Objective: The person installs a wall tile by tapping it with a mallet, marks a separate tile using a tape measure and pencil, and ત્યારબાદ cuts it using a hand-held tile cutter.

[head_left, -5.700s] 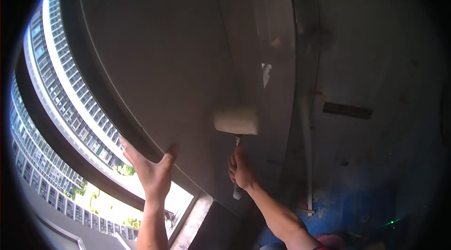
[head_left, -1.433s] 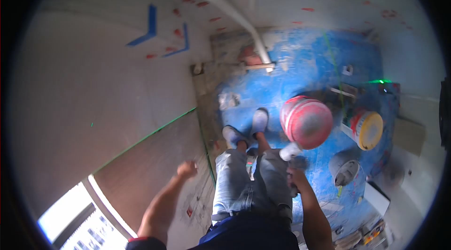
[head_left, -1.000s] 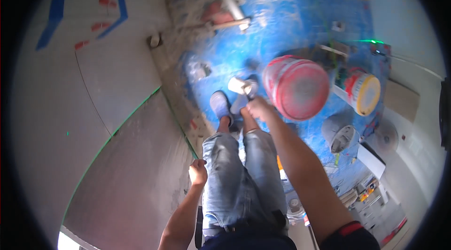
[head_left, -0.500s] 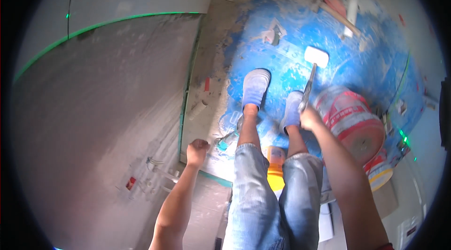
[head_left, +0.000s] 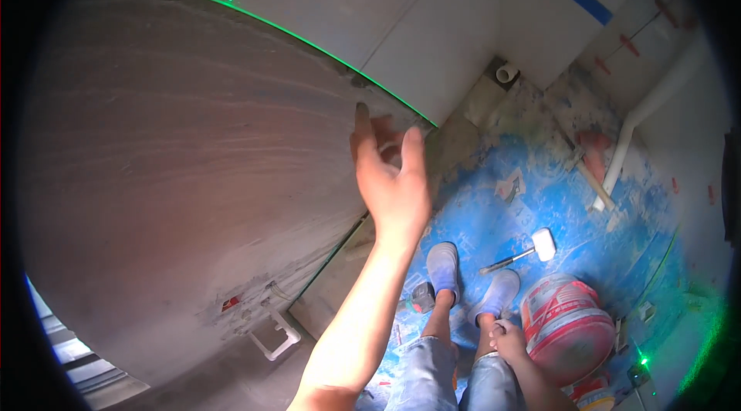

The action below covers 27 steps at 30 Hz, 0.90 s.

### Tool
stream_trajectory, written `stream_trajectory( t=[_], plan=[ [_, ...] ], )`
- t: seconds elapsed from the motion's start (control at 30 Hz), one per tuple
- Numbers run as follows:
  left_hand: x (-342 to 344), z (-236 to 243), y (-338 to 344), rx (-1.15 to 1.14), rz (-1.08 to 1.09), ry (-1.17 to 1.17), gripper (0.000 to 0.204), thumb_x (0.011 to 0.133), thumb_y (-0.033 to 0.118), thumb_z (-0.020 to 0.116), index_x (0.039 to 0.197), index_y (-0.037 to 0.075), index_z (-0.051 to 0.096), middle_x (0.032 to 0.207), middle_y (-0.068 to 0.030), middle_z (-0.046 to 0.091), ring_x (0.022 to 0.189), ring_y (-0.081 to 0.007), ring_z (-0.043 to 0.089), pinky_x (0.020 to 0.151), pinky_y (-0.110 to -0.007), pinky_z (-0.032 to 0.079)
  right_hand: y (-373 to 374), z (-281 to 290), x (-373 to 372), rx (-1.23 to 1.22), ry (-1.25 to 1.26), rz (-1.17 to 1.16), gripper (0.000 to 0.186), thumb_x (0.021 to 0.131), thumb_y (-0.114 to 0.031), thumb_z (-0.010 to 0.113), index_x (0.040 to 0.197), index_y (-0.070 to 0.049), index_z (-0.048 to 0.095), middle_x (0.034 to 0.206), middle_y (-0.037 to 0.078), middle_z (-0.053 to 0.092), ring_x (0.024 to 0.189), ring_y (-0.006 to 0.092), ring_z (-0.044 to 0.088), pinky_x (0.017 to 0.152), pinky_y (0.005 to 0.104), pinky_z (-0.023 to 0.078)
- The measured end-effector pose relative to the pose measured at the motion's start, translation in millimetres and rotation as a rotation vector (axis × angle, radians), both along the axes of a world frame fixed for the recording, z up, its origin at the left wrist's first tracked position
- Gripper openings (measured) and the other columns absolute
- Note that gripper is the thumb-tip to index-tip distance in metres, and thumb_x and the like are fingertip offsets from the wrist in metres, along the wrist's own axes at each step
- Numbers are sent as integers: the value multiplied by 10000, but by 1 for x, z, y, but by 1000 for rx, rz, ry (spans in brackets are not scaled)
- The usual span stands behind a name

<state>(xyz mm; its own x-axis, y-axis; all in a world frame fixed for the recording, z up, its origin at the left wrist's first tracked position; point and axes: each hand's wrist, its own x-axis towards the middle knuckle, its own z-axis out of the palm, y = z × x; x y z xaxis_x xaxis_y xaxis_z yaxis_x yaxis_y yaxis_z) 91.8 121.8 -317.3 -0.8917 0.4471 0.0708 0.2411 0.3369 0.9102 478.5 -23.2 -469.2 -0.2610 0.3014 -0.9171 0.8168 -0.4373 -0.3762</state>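
Note:
My left hand (head_left: 395, 183) is raised with thumb and fingers spread. It is in front of the upper right end of a large dark grey dusty wall face (head_left: 177, 148), beside the bright green line along its top edge; whether the fingertips touch it I cannot tell. Low on the right, beside my right shin, my right hand (head_left: 509, 340) has its fingers curled in, and nothing shows in them. A white-headed mallet (head_left: 544, 245) lies on the blue-stained floor ahead of my shoes, its dark handle pointing back left, apart from both hands.
A red and white bucket (head_left: 570, 326) stands right of my right leg, another partly behind it. A white pipe (head_left: 622, 152) and a long wooden-handled tool (head_left: 593, 175) are at the far right. Crumpled scrap (head_left: 509, 186) lies mid-floor. A white frame-like bracket (head_left: 282, 338) shows lower left.
The mallet has left my right hand and lies on the floor; that hand has drawn back by my shin. My left hand has risen and opened. The view has swung up and left.

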Motion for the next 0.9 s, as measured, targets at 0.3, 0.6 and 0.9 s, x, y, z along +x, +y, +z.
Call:
stream_trajectory(
  t=[0.3,0.6,0.9],
  plan=[
    [-19,8,41,5,55,-94,437,814,120,611,1186,-56,466,1009,-141,473,802,-202,478,753,-350,434,6,-21,13,12,46,-95,207,953,-163,517,1007,5,626,764,64,639,546,115,592,491,257,459],
    [-19,21,45,26,101,104,250,821,146,639,951,-44,541,817,-77,556,747,-151,499,716,-300,415,7,-20,40,-59,-33,-163,206,954,-162,517,1014,11,611,776,71,630,530,120,576,487,260,460],
    [-18,10,45,73,105,-4,288,808,141,642,971,-80,554,884,-105,588,813,-156,518,751,-288,424,8,-24,38,-77,-59,-213,244,920,-194,549,996,24,625,757,86,646,538,132,584,510,287,456]
  ],
)
